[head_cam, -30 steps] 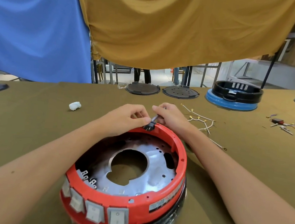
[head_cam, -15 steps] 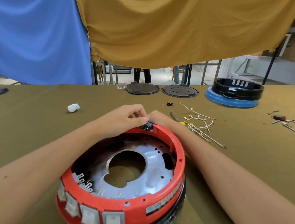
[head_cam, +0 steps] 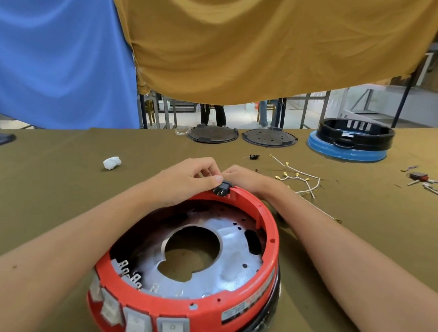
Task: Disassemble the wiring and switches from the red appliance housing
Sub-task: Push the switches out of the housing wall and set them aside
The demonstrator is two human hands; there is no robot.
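Note:
The round red appliance housing [head_cam: 243, 304] lies open side up on the table in front of me, with a metal plate [head_cam: 234, 249] inside and several white rocker switches [head_cam: 171, 331] along its near wall. A small black socket part [head_cam: 222, 188] sits at the far rim. My left hand [head_cam: 188, 180] pinches this black part with thumb and fingers. My right hand [head_cam: 251, 180] rests behind the rim just right of it, fingers curled against the housing's outer wall; what it holds is hidden.
Loose white wires [head_cam: 300, 177] with brass terminals lie right of the housing. Further back stand two dark round lids [head_cam: 212, 133], a black-and-blue housing [head_cam: 352, 141], and small parts [head_cam: 426, 180] at far right. A white wad [head_cam: 112, 162] lies left. Cloths hang above.
The right hand put down the thin tool it held at the rim a second ago and now presses behind the housing. The left hand stays on the black part.

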